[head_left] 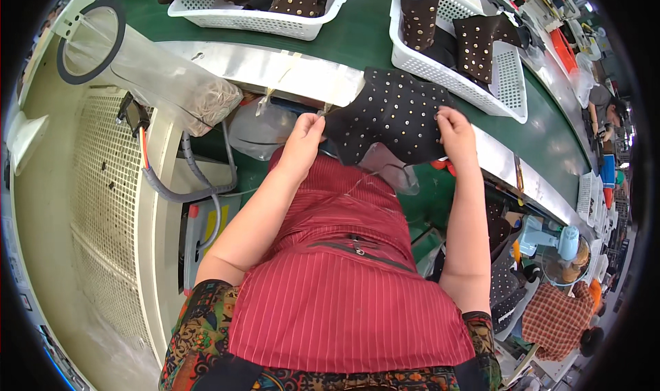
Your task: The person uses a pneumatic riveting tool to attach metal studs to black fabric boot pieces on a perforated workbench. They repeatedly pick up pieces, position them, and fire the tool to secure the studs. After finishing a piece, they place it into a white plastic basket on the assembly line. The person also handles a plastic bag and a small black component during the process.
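A black piece of sheet material with rows of small metal studs (402, 109) is stretched between my two hands, above my lap and partly over the pale metal edge of the bench. My left hand (302, 143) is closed, thumb and fingers pinching the piece's left corner. At the opposite end, my right hand (456, 138) grips the right edge with curled fingers. A small beige bit shows at the left fingertips, too small to name. The underside of the studded piece is hidden.
White perforated baskets (258, 25) with dark studded pieces stand on the green belt (375, 33); another basket (512, 92) is at right. A clear bag on a ring (161, 71) hangs at left, beside a mesh-panelled machine (103, 198). Coworkers and a blue fan (540, 236) are at right.
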`<action>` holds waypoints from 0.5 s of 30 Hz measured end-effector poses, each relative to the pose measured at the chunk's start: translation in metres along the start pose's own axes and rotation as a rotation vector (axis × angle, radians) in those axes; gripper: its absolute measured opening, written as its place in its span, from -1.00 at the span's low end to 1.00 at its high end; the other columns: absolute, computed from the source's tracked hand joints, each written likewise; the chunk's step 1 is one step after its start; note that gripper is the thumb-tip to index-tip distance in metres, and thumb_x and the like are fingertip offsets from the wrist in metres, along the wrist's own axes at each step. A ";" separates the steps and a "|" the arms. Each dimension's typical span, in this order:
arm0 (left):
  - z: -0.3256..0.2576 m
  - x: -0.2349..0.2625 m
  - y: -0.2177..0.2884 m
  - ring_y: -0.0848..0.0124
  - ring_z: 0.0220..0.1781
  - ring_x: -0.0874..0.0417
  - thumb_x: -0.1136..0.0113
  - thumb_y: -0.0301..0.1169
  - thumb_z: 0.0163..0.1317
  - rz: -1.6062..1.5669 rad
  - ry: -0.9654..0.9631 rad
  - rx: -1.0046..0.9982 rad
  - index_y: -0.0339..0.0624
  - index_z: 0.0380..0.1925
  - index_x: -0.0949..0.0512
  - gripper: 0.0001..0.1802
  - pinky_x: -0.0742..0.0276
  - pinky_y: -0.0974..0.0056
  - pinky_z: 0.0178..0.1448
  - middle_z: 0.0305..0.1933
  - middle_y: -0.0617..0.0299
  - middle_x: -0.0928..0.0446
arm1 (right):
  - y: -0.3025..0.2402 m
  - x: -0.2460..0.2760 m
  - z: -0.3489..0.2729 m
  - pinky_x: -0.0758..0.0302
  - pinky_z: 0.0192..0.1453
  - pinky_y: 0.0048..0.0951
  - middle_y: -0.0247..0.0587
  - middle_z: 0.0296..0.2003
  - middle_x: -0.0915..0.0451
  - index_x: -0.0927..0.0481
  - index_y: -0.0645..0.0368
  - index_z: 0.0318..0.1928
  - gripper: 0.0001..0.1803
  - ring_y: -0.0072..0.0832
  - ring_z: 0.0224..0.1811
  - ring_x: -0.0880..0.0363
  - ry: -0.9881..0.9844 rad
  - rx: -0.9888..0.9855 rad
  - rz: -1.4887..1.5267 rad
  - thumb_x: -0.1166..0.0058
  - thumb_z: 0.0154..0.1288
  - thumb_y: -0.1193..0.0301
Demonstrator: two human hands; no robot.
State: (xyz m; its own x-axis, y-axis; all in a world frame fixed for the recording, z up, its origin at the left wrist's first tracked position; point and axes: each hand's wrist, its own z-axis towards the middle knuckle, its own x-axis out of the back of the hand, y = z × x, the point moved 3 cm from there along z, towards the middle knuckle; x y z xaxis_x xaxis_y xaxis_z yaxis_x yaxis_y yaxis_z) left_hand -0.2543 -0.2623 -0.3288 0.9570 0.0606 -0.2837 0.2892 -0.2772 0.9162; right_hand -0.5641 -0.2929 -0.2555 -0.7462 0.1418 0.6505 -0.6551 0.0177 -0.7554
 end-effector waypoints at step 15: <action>-0.005 -0.032 0.049 0.57 -0.15 -0.54 0.07 -0.35 0.41 -0.067 -0.106 -0.139 -0.28 -0.02 -0.47 -0.72 -0.48 0.43 -0.06 -0.11 0.26 -0.57 | -0.032 0.024 -0.087 -0.45 -0.20 -0.01 0.09 -0.40 -0.58 -0.42 0.20 -0.21 -0.81 0.05 -0.28 -0.56 -0.088 -0.136 -0.572 0.18 0.37 0.34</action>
State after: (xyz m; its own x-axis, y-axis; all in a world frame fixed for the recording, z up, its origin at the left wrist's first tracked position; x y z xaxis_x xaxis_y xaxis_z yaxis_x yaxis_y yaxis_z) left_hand -0.2710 -0.2731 -0.2733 0.9297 -0.0294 -0.3671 0.3599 -0.1400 0.9224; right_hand -0.5508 -0.2037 -0.2226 -0.2900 -0.0098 0.9570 -0.9392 0.1948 -0.2826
